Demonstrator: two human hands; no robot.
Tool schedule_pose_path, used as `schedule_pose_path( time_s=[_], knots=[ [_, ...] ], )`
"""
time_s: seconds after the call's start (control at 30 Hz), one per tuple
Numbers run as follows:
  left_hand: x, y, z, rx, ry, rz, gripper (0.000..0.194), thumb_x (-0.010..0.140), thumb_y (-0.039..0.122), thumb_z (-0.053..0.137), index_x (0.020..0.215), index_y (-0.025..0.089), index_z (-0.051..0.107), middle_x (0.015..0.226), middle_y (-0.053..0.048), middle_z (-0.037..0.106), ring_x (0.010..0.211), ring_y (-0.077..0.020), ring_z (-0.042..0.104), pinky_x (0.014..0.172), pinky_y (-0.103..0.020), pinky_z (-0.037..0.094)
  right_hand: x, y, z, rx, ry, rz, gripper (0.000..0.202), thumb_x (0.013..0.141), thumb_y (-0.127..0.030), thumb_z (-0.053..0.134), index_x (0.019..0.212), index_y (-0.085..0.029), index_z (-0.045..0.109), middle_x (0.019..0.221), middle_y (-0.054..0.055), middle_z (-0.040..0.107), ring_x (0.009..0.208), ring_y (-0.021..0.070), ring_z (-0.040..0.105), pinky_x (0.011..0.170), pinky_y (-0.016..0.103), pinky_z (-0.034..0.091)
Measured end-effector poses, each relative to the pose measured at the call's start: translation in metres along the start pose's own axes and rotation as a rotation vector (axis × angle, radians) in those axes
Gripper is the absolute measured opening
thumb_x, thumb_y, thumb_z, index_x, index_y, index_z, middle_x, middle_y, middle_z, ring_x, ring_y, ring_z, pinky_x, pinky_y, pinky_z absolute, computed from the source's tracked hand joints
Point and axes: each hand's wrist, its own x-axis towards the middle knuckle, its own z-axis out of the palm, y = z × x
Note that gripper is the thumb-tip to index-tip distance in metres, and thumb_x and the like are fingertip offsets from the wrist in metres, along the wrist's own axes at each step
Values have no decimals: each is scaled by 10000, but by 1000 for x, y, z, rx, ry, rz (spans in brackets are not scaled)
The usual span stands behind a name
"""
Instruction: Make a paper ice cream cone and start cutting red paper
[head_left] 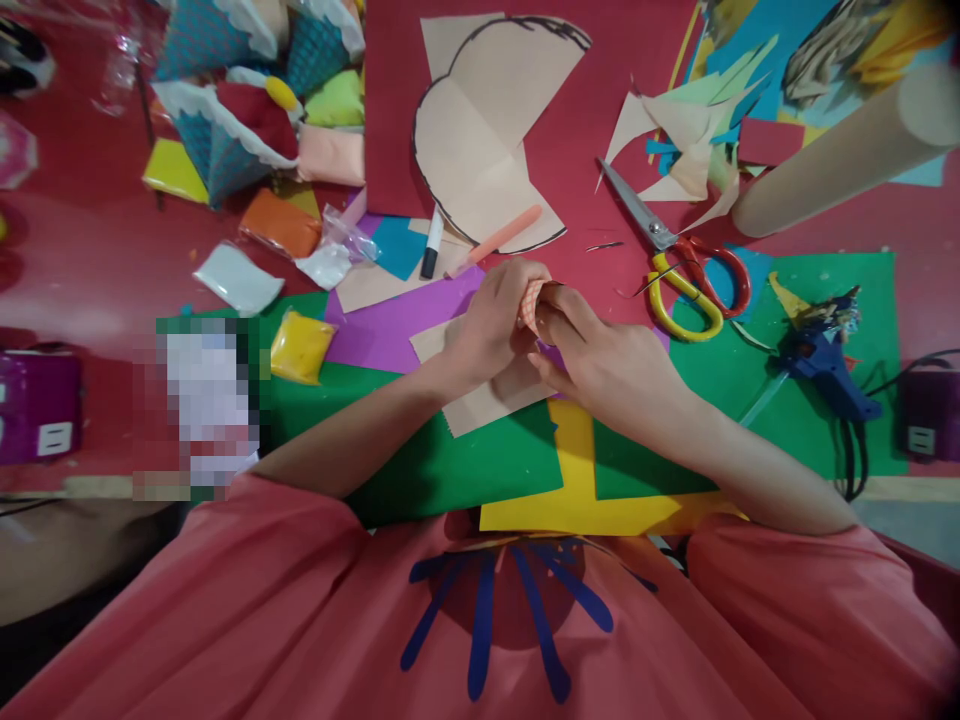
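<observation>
My left hand [486, 325] and my right hand [611, 355] meet over the middle of the table, fingers closed. Between them they hold a small curled piece of orange-and-white checked paper [531, 303], partly hidden by the fingers. Under my hands lies a beige paper piece [480, 408] with a zigzag edge, on purple and green sheets. Just beyond my fingers are a salmon-coloured stick [510, 232] and a white marker with a black cap [433, 245]. Scissors [637, 208] with red and yellow handles lie open to the right of my right hand.
A beige cutout with black outline [469, 130] lies at the back. Blue paper cones [214, 150] and clay packets [281, 222] are on the left. At right are a blue glue gun [825, 365], a cardboard tube [817, 165] and paper scraps [694, 140].
</observation>
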Motion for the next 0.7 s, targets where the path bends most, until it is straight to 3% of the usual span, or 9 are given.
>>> schedule_pose_path(
  time_s=[0.23,0.4,0.57,0.7],
  knots=[
    [1,-2,4,-93,77,-69,360,862,378,632,1147,290,431,1082,-48,581,966,-204,602,789,-382,541,-3,2,-11,18,20,28,484,999,-302,284,1348,-113,562,1397,168,560,704,163,612,487,306,276],
    [2,-3,2,-77,81,-39,300,859,346,635,1087,287,451,991,-25,592,874,-182,604,718,-366,538,-3,3,-11,67,56,18,457,992,-282,307,1317,-121,584,1386,161,569,728,160,612,490,302,278],
    [2,1,0,-119,38,-119,251,866,324,635,1017,280,439,885,16,588,747,-132,586,631,-293,484,-4,2,-12,84,44,9,462,992,-298,315,1337,-131,573,1371,162,577,692,148,600,486,290,271],
    [1,2,0,-158,49,-94,228,860,278,629,1012,258,460,910,4,605,772,-132,604,650,-292,494,-7,0,-15,49,26,12,459,1000,-327,314,1321,-157,594,1345,145,604,636,139,586,484,287,246]
  ],
)
